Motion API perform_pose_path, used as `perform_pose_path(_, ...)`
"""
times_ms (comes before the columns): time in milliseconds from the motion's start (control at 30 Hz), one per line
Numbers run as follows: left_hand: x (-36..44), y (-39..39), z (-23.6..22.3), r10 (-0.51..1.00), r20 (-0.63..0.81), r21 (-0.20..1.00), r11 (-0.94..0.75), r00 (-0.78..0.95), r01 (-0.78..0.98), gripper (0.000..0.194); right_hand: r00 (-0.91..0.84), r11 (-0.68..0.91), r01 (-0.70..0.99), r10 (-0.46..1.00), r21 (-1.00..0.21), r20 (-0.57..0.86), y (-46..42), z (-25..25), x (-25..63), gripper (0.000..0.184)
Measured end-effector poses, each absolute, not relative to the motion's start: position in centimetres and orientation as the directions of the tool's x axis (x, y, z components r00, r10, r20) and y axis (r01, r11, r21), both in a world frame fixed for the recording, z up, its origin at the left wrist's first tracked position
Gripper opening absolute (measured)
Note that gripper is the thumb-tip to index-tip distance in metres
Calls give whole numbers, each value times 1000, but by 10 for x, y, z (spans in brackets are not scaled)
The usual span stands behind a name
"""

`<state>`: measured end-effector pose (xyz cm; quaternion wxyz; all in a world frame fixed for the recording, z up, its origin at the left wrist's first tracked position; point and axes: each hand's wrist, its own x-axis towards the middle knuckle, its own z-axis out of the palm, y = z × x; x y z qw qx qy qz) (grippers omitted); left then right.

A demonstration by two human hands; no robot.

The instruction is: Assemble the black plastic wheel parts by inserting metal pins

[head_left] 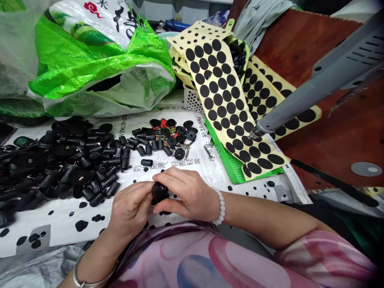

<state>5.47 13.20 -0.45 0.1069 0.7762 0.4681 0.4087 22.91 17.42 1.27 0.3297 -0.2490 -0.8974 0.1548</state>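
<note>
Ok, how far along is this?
Roughly, judging by the layout. Looks done: maybe the big heap of black plastic parts, though I can't confirm that. In hand: one round black part, held by the left hand and right hand. Left: a smaller cluster of parts and sheets of black dots, mostly full.

At eleven o'clock we see a green plastic bag [99, 60]; at two, a grey power tool [315, 96]
</note>
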Motion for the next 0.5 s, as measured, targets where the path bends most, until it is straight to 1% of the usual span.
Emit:
perform_pose_path(100,57,131,-9,805,561,535,-530,193,658,14,-647,835,317,537,-449,542,176,14,231,65)
perform_pose_path(200,57,131,-10,823,541,558,-506,174,658,13,-624,847,263,515,-462,588,178,21,235,65)
perform_pose_path(267,57,131,-9,826,534,561,-507,182,655,14,-596,837,244,528,-491,604,180,26,238,63)
perform_pose_path(400,58,131,-7,801,559,518,-541,216,663,17,-590,815,173,535,-554,604,179,28,242,41)
perform_pose_path(500,59,128,-8,765,602,470,-571,229,673,18,-599,821,118,508,-559,620,174,25,241,31)
